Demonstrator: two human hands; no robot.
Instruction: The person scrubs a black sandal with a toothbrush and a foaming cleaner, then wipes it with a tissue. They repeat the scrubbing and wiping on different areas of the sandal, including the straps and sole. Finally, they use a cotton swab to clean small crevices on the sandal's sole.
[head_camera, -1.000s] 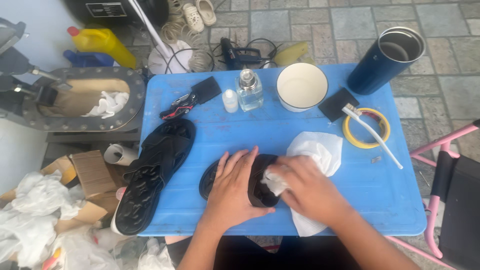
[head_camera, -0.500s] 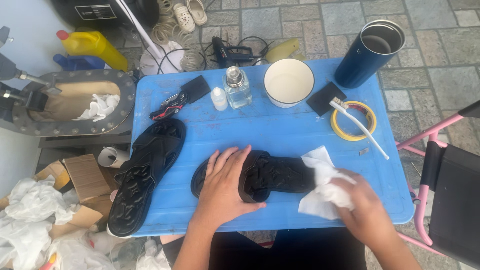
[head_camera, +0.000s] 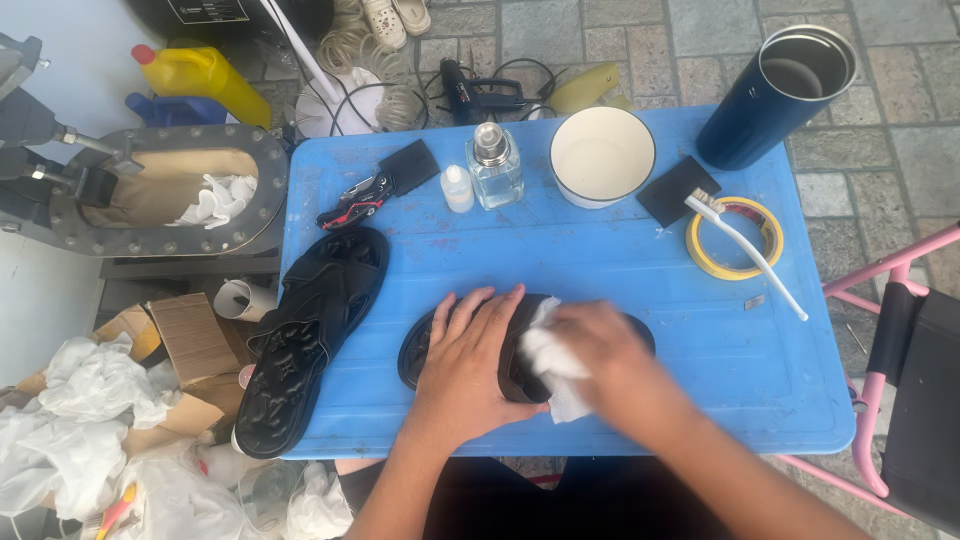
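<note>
A person stands over a blue plastic table (head_camera: 600, 270), wiping down a black slide sandal (head_camera: 520, 375) that lies flat near the table's front edge. The left hand (head_camera: 465, 365) rests open on the sandal's heel end, fingers spread and palm pressing down to pin it in place. The right hand (head_camera: 600, 355), blurred by motion, is closed around a crumpled white cloth (head_camera: 555, 370) and rubs it across the sandal's strap. This looks like the cleaning stage, mid-wipe; carrying on would call for steady downward pressure from the left hand so the sandal does not slide while the cloth works over the strap and the toe end. The matching black sandal (head_camera: 310, 330) lies just to the left, angled, its heel hanging past the table's front edge. Along the back of the table sit a small white dropper bottle (head_camera: 457, 188), a clear glass bottle (head_camera: 494, 166) with a metal cap, a white bowl (head_camera: 602, 155), a dark square sponge (head_camera: 679, 189), and a tall navy tumbler (head_camera: 775, 95) with no lid. A white-handled brush (head_camera: 745, 250) lies across a roll of yellow tape (head_camera: 740, 238) at the right. A yellow jug (head_camera: 205, 75) stands on the paved floor beyond the table's left corner.
</note>
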